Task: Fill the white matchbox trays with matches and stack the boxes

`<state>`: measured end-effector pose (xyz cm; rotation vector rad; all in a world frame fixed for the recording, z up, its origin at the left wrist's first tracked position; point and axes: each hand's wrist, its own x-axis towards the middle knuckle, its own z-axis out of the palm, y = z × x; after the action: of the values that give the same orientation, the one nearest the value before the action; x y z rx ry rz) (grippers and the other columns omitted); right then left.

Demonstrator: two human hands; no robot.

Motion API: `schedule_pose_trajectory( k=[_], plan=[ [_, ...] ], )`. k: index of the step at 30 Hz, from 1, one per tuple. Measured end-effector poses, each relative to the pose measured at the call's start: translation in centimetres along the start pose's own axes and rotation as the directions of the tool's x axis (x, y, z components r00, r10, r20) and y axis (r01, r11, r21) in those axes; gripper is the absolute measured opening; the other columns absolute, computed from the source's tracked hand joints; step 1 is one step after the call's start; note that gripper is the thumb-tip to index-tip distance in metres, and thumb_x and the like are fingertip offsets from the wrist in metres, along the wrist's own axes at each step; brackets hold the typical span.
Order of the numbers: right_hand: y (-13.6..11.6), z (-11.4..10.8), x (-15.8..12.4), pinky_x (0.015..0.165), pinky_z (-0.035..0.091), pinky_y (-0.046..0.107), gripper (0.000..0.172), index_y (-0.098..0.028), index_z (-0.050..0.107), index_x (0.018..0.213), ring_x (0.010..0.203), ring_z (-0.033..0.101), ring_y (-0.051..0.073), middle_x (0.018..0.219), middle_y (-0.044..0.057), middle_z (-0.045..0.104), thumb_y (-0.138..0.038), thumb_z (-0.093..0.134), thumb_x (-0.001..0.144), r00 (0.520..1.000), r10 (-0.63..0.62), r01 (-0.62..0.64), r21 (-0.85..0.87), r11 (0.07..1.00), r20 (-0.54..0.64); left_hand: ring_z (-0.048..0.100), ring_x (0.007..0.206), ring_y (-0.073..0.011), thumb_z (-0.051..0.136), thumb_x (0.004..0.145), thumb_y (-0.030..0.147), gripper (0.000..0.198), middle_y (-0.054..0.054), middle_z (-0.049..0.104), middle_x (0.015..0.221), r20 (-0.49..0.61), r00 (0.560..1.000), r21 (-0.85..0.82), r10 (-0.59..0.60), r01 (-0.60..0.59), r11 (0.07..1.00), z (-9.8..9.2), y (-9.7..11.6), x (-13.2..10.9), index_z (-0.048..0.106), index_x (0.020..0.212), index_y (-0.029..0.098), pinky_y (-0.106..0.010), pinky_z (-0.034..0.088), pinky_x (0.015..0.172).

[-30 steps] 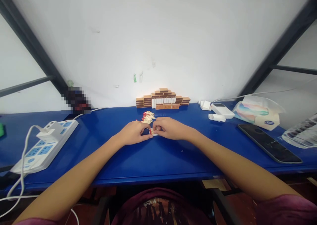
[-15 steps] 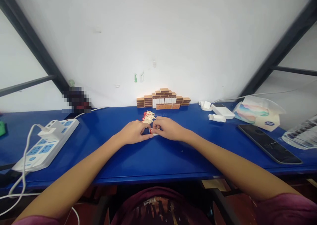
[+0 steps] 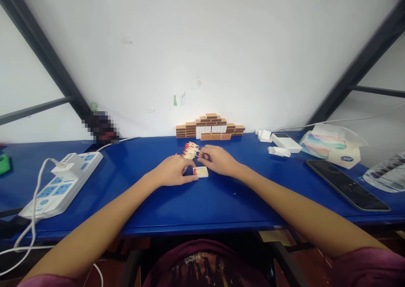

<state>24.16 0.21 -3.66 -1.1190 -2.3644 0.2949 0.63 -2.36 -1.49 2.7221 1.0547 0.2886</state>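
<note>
A small white matchbox tray [image 3: 206, 173] lies on the blue table, with several red-tipped matches [image 3: 200, 170] side by side in it. My left hand [image 3: 174, 171] grips the tray's left end between thumb and fingers. Just behind the tray is a loose pile of red-tipped matches [image 3: 190, 151]. At the right edge of that pile, my right hand [image 3: 219, 158] is closed in a pinch on a match; the fingers partly hide it.
Stacked brown matchboxes [image 3: 210, 127] stand against the wall. To the right are white plastic pieces [image 3: 279, 151], a white device [image 3: 286, 143], a tissue pack [image 3: 329, 146], a phone [image 3: 346, 183] and a clear bottle [image 3: 386, 175]. A power strip [image 3: 63, 186] with cables lies left.
My right hand has moved back from over the tray to the loose match pile, uncovering the tray. My left hand stays at the tray's left end.
</note>
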Motion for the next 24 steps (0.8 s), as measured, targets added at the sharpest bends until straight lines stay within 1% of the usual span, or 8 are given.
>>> schedule_pose_trajectory(
  k=[3,6,9,11,14,19,24],
  plan=[
    [0.0,-0.1,0.6,0.067,0.032,0.025,0.005,-0.017,0.068,0.091,0.074,0.052,0.013,0.085,0.001,0.061,-0.018,0.068,0.096,1.000,-0.024,0.025,0.033,0.999,-0.003,0.059,0.059,-0.0149,0.069,0.093,0.055,0.036,0.002,0.065,0.066,0.033,0.998,-0.019,0.044,-0.044,0.999,0.4,1.4,-0.1,0.076,0.104,0.021,-0.028,0.034,0.057],
    [-0.3,-0.5,1.6,0.068,0.033,0.025,0.006,-0.017,0.070,0.092,0.076,0.052,0.014,0.085,0.002,0.061,-0.020,0.068,0.096,0.996,-0.091,0.090,0.031,0.995,0.022,0.058,0.056,-0.0145,0.068,0.093,0.054,0.034,0.002,0.064,0.065,0.054,0.993,-0.019,0.100,-0.099,0.995,0.9,2.7,-0.1,0.075,0.102,0.021,-0.029,0.034,0.054],
    [-1.0,-0.7,2.7,0.071,0.034,0.026,0.007,-0.017,0.071,0.096,0.083,0.055,0.016,0.092,0.004,0.066,-0.024,0.071,0.096,0.977,-0.186,0.184,0.024,0.983,0.105,0.059,0.056,-0.0153,0.068,0.094,0.053,0.033,0.001,0.065,0.066,0.057,0.990,-0.005,0.131,-0.131,0.991,1.5,3.6,-0.1,0.074,0.102,0.021,-0.030,0.035,0.054],
    [-1.6,-0.5,3.2,0.072,0.035,0.027,0.010,-0.017,0.070,0.098,0.086,0.057,0.017,0.097,0.006,0.068,-0.026,0.073,0.095,0.966,-0.206,0.205,0.019,0.979,0.157,0.061,0.059,-0.0163,0.067,0.095,0.053,0.035,0.000,0.067,0.070,0.054,0.987,-0.001,0.151,-0.152,0.988,1.9,3.9,-0.1,0.075,0.107,0.021,-0.030,0.036,0.055],
    [-2.3,0.2,3.7,0.070,0.035,0.027,0.012,-0.016,0.069,0.095,0.085,0.056,0.018,0.097,0.007,0.069,-0.026,0.074,0.093,0.970,-0.161,0.169,-0.029,0.985,0.183,0.064,0.064,-0.0178,0.066,0.097,0.054,0.039,-0.002,0.071,0.077,0.057,0.980,-0.004,0.189,-0.189,0.982,2.3,4.1,-0.2,0.074,0.116,0.022,-0.030,0.038,0.058],
    [-2.8,1.3,4.0,0.066,0.034,0.027,0.005,-0.017,0.068,0.089,0.081,0.057,0.017,0.092,0.006,0.070,-0.021,0.068,0.092,0.970,-0.090,0.100,-0.031,0.995,0.226,0.066,0.068,-0.0194,0.066,0.097,0.055,0.037,-0.003,0.073,0.081,0.054,0.977,0.012,0.207,-0.208,0.978,2.4,4.1,-0.3,0.074,0.114,0.022,-0.031,0.038,0.060],
    [-2.8,1.9,3.9,0.063,0.033,0.029,0.014,-0.018,0.066,0.081,0.074,0.056,0.017,0.086,0.006,0.070,-0.023,0.065,0.094,0.975,-0.024,0.047,-0.099,0.994,0.223,0.068,0.072,-0.0211,0.065,0.097,0.055,0.037,-0.004,0.075,0.086,0.049,0.979,0.031,0.200,-0.201,0.979,2.3,4.0,-0.2,0.074,0.111,0.022,-0.032,0.040,0.062]
  ],
)
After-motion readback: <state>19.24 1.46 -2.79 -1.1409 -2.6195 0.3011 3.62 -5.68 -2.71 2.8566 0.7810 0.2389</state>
